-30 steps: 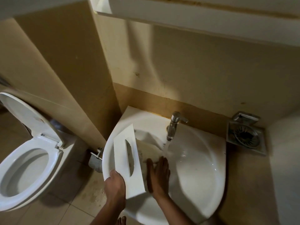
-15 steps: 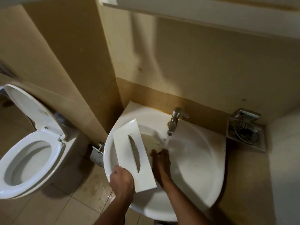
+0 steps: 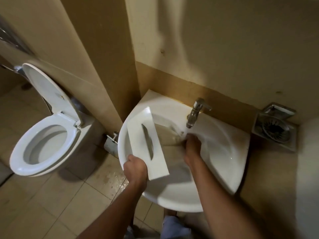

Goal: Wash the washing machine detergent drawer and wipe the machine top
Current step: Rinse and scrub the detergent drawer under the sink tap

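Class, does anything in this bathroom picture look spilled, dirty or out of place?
Wet splashes mark the floor tiles beside the sink, below the left hand gripping the detergent drawer. Yellow-brown grime stains the sink's back rim near the tap.

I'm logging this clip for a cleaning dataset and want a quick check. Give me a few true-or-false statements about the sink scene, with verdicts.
1. The left hand grips the detergent drawer by its white front panel. True.
2. The right hand rests on the toilet seat. False: it is in the sink, just below the tap, at the drawer's body.
3. The toilet lid is down. False: it stands raised.
4. The drawer is held over the sink. True.
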`<action>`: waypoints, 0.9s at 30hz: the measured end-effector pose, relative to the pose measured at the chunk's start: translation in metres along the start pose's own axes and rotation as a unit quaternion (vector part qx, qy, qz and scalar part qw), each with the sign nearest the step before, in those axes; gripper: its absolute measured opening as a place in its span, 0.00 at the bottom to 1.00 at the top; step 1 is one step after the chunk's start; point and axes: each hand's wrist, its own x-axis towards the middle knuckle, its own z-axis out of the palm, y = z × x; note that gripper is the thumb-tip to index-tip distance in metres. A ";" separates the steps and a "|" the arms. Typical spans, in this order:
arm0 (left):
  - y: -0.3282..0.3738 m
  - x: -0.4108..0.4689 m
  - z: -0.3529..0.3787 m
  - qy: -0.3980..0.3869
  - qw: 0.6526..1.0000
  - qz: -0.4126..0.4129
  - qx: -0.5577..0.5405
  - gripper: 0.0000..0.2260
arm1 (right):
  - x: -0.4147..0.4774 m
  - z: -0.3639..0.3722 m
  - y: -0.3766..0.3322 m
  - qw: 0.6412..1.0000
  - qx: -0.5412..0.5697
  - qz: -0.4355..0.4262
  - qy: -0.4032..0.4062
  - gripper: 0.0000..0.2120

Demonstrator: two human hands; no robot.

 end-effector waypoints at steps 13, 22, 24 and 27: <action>0.005 0.026 0.001 -0.070 0.996 -0.058 0.011 0.25 | 0.007 0.015 -0.027 0.915 0.362 0.121 -0.133 0.04; 0.018 0.023 -0.003 -0.168 0.981 -0.092 -0.042 0.22 | -0.047 0.028 -0.019 0.959 0.101 -0.022 -0.265 0.13; 0.021 0.019 -0.004 -0.180 0.980 -0.079 -0.032 0.23 | -0.075 0.013 -0.002 0.944 -0.074 -0.213 -0.242 0.11; 0.022 0.021 -0.004 -0.192 0.981 -0.034 0.019 0.26 | -0.079 -0.008 0.015 0.931 -0.133 -0.288 -0.183 0.11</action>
